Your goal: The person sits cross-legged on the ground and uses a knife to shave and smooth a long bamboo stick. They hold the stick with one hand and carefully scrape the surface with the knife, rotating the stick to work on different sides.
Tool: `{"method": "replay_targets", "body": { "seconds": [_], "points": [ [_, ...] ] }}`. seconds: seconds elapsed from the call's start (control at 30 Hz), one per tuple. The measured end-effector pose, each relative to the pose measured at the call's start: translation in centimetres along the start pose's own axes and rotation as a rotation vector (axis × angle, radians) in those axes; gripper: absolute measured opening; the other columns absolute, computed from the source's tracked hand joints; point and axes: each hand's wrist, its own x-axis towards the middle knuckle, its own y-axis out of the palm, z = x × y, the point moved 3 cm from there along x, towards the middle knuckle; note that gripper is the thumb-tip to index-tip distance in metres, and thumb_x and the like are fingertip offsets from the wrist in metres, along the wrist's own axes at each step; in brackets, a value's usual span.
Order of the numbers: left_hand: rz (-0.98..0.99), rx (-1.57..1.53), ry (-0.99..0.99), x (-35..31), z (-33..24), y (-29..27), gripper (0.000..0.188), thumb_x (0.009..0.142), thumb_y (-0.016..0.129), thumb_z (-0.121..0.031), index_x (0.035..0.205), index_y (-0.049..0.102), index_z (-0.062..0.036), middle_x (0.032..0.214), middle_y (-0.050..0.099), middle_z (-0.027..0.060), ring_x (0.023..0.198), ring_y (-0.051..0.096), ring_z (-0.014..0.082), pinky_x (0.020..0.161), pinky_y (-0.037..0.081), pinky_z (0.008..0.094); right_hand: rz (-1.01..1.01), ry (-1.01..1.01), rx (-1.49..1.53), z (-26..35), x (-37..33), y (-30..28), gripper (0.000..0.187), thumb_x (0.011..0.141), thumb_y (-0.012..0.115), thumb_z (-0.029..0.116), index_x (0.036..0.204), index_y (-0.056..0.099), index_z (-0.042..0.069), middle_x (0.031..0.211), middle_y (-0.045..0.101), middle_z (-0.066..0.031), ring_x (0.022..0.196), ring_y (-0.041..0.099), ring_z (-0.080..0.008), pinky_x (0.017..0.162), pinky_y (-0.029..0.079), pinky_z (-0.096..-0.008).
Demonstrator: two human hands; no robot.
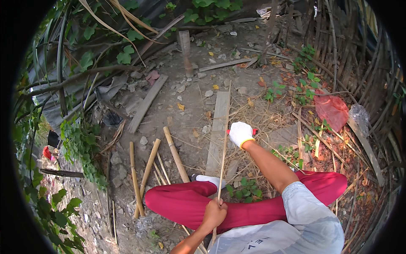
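Note:
A long, thin bamboo strip [224, 156] runs from my lap out over a flat wooden board [212, 154] on the ground. My bare left hand [215, 215] is closed round its near part, above my red-trousered leg. My right hand [241, 133], in a white knitted glove with a yellow cuff, is closed on a tool with a red handle [254, 131]. Red shows on both sides of the fist; the tool's kind and any blade cannot be made out. That fist is right beside the strip, over the board.
Several bamboo poles [176, 154] lie to the left of my legs. Thin shavings [264, 122] litter the ground around the board. Another plank [148, 103] lies farther left, and a short post [185, 53] stands beyond. A red mesh bag [331, 111] lies right, near a stick fence [338, 51].

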Motion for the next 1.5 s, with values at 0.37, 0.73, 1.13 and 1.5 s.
{"method": "replay_targets", "body": {
  "seconds": [0.37,0.73,1.13,1.5],
  "points": [
    [0.352,-0.795,-0.493,0.5,-0.4,-1.2,0.017,0.1,0.062,-0.01,0.094,0.046,-0.0127,0.065,0.038,-0.0061,0.047,0.034,0.0034,0.04,0.02,0.0224,0.582,-0.032,0.447,-3.6,0.1,-0.6,0.051,0.066,0.082,0.039,0.078,0.067,-0.008,0.07,0.064,-0.0175,0.061,0.055,-0.0286,0.064,0.047,-0.0444],
    [0.462,-1.021,-0.235,2.5,-0.1,-2.3,0.019,0.11,0.048,-0.027,0.122,0.049,-0.0121,0.078,0.045,0.0,0.048,0.033,0.0037,0.039,0.026,0.0202,0.31,-0.172,0.776,-1.9,-5.5,-4.6,0.05,0.075,0.082,0.043,0.072,0.058,-0.001,0.062,0.05,-0.0139,0.06,0.047,-0.0206,0.061,0.043,-0.0397],
    [0.204,-0.86,-0.343,3.3,1.2,-1.7,0.022,0.109,0.051,-0.026,0.118,0.059,-0.0077,0.075,0.048,-0.0017,0.051,0.039,0.0046,0.045,0.031,0.0207,0.063,-0.174,0.507,1.3,-10.2,-4.8,0.038,0.081,0.071,0.043,0.08,0.066,0.006,0.079,0.068,-0.0211,0.082,0.067,-0.0436,0.073,0.053,-0.0506],
    [-0.133,-0.342,-0.068,3.4,-0.7,-1.9,0.029,0.095,0.072,-0.02,0.073,0.061,-0.0054,0.064,0.053,-0.0052,0.058,0.041,0.0033,0.05,0.033,0.0262,0.118,-0.165,0.415,2.6,-12.1,-4.1,0.034,0.084,0.065,0.042,0.084,0.068,0.008,0.079,0.07,-0.0207,0.081,0.069,-0.0422,0.073,0.055,-0.0513]
  ]
}}
